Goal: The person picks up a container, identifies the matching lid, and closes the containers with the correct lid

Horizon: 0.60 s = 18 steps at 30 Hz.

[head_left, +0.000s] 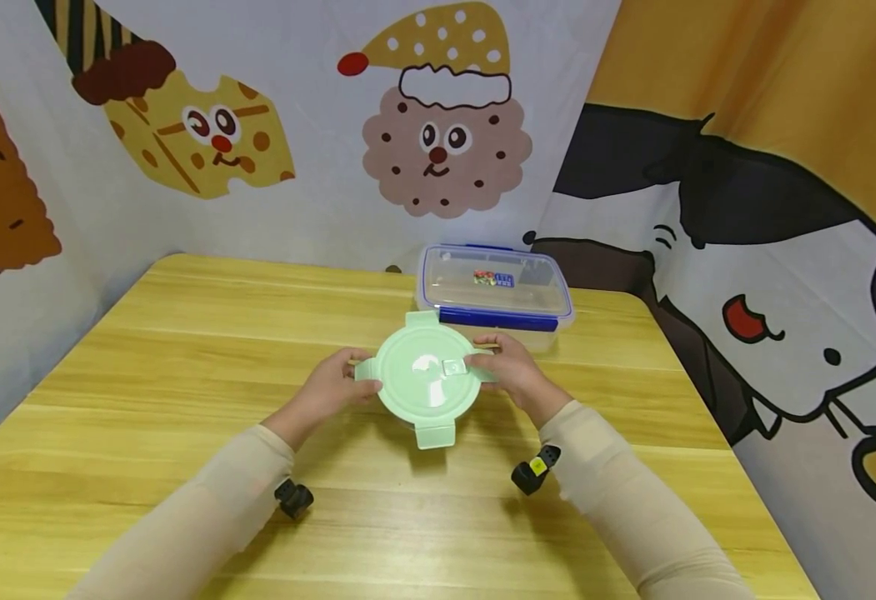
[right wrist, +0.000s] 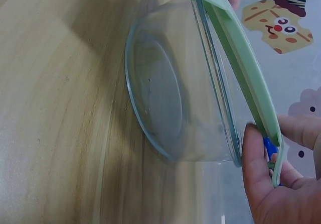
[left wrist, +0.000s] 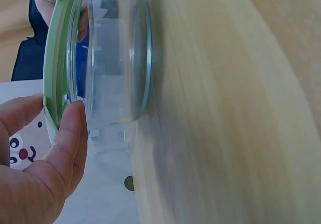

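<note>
A light green round lid (head_left: pixel 426 387) with flaps at its edge lies over a clear round glass food container (left wrist: pixel 113 58). In the right wrist view the lid slants above the glass rim, with a gap near the right hand. My left hand (head_left: pixel 330 387) pinches the lid's left flap, thumb above and fingers beneath at the rim. At the opposite flap my right hand (head_left: pixel 516 372) pinches the lid the same way, a finger between lid and rim. Nothing shows inside the glass (right wrist: pixel 165 88), whose base is down by the tabletop.
Just behind stands a clear rectangular plastic box (head_left: pixel 493 287) with a blue-edged lid and blue clips. The wooden table (head_left: pixel 145 375) runs back to a cartoon-printed cloth (head_left: pixel 317 225). Another printed curtain (head_left: pixel 783 275) hangs along the right side.
</note>
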Each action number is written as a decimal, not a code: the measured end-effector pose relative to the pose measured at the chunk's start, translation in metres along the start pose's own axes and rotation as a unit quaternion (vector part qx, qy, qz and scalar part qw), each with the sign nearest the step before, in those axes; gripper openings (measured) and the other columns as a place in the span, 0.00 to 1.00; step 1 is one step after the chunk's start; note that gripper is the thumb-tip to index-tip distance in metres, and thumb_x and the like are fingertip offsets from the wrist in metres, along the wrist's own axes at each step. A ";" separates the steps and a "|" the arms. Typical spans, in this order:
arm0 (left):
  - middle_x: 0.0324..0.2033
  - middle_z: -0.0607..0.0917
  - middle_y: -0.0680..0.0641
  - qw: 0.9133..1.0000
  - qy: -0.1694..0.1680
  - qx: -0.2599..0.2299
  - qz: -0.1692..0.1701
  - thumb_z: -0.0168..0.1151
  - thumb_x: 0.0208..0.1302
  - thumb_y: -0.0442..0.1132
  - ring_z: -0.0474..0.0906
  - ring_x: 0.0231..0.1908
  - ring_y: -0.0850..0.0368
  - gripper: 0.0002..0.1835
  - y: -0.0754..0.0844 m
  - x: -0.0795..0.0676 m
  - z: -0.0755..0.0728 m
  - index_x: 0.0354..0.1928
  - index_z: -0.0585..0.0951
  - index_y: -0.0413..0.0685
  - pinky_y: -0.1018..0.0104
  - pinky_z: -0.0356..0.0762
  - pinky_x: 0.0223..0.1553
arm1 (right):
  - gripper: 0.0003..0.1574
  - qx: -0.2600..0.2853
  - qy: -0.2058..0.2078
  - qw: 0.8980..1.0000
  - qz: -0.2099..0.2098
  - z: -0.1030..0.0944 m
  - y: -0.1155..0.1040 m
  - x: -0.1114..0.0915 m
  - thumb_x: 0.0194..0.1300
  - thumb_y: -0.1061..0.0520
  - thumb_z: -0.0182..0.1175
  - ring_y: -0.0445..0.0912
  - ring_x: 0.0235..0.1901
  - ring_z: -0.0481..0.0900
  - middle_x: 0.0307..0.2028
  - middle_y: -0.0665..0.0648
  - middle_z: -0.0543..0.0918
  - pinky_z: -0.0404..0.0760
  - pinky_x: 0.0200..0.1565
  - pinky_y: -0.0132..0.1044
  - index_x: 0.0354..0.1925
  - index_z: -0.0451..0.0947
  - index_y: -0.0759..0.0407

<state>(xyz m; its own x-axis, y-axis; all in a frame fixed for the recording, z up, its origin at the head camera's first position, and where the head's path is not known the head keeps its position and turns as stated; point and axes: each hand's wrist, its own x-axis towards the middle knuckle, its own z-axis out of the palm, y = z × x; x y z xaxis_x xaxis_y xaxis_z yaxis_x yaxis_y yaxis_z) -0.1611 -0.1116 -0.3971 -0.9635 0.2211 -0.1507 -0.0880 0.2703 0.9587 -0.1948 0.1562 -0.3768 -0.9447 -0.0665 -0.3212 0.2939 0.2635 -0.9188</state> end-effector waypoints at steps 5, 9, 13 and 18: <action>0.41 0.77 0.34 1.000 -0.007 -0.005 -0.005 0.62 0.63 0.29 0.80 0.39 0.47 0.28 0.002 -0.002 0.001 0.62 0.66 0.29 0.54 0.83 0.46 | 0.27 -0.030 0.016 0.999 -0.013 0.001 0.000 0.001 0.65 0.61 0.61 0.47 0.35 0.79 0.54 0.66 0.74 0.85 0.41 0.44 0.60 0.67 0.67; 0.42 0.77 0.33 1.000 -0.011 -0.009 -0.008 0.62 0.63 0.29 0.80 0.41 0.44 0.28 0.002 -0.001 0.002 0.63 0.65 0.29 0.54 0.83 0.46 | 0.25 -0.053 0.025 0.998 -0.020 0.002 0.000 0.001 0.66 0.60 0.61 0.47 0.36 0.78 0.52 0.65 0.75 0.85 0.42 0.44 0.58 0.69 0.67; 0.43 0.77 0.33 1.000 -0.016 -0.012 -0.013 0.62 0.63 0.28 0.81 0.41 0.42 0.28 0.000 -0.001 0.003 0.63 0.65 0.28 0.55 0.83 0.45 | 0.22 -0.065 0.033 0.997 -0.026 0.002 0.001 0.001 0.66 0.60 0.61 0.46 0.35 0.78 0.49 0.64 0.76 0.84 0.42 0.43 0.56 0.70 0.68; 0.41 0.77 0.33 1.000 -0.017 -0.020 -0.015 0.61 0.64 0.27 0.81 0.41 0.39 0.27 -0.003 0.001 0.004 0.62 0.64 0.27 0.57 0.84 0.44 | 0.22 -0.071 0.039 0.996 -0.030 0.003 0.001 0.001 0.65 0.61 0.61 0.45 0.33 0.78 0.47 0.64 0.77 0.84 0.40 0.42 0.54 0.71 0.69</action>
<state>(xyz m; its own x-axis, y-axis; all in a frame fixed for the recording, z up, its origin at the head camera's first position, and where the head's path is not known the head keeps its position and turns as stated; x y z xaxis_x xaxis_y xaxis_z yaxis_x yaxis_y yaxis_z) -0.1604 -0.1087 -0.4008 -0.9513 0.2443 -0.1877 -0.1284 0.2394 0.9624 -0.1951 0.1533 -0.3789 -0.9702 -0.0124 -0.2420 0.2176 0.3952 -0.8924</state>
